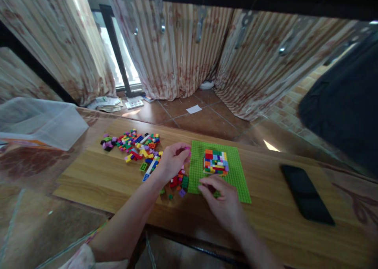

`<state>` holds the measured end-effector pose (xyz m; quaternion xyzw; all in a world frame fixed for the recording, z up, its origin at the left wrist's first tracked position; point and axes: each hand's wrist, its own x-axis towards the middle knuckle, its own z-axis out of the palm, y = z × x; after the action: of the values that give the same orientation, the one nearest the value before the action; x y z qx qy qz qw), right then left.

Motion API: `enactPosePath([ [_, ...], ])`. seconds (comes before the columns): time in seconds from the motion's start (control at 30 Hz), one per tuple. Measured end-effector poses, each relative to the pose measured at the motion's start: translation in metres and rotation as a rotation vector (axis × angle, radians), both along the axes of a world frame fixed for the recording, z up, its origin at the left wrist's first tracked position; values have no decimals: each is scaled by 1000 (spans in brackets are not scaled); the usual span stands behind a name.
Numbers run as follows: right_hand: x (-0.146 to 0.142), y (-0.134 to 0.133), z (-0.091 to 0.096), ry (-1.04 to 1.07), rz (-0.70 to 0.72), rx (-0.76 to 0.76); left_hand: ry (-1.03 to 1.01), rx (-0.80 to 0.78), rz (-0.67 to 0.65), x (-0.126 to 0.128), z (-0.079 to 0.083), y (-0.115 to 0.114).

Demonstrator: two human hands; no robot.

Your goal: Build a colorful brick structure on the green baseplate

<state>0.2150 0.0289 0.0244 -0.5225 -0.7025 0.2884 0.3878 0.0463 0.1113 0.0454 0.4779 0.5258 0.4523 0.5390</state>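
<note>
A green studded baseplate point(236, 154) lies on the wooden table, with a block of multicoloured toy bricks point(215, 162) built up on its middle. At the plate's left edge, my left hand point(174, 158) pinches a small pink toy brick point(188, 149) between thumb and fingers. My right hand point(221, 196) is over the near edge of the plate, just below the built block. Its thumb and index finger come together; whatever may be between them is too small to make out. Loose toy bricks point(136, 141) in many colours spread to the left, partly hidden by my left hand and forearm.
A black phone point(307, 194) rests on the right of the wooden table point(88, 174). Far left stands a clear plastic bin point(71, 127). Beyond the table are a tiled floor, papers point(106, 103) and striped curtains point(183, 56). A dark object point(342, 99) stands at the right.
</note>
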Motion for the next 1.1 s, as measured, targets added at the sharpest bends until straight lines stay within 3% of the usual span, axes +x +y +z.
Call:
enactPosePath([
  [0.17,-24,-12,-14,-212,156,110,1,17,-26,2,-7,1],
  [0.37,-38,-16,-21,-394,65,218,7,32,-47,3,-9,1],
  [0.53,-41,-16,-19,-336,63,211,-6,33,-90,4,-8,-1],
  [0.67,-21,-7,-8,-271,23,231,-19,8,-98,5,-9,-2],
  [0.83,32,14,2,-277,-242,262,5,-21,-164,7,-8,-4],
  [0.97,58,28,1,-335,-298,256,26,-25,-321,15,-7,-12],
  [1.1,60,32,-2,-364,-247,230,26,-42,-521,27,-8,-22],
])
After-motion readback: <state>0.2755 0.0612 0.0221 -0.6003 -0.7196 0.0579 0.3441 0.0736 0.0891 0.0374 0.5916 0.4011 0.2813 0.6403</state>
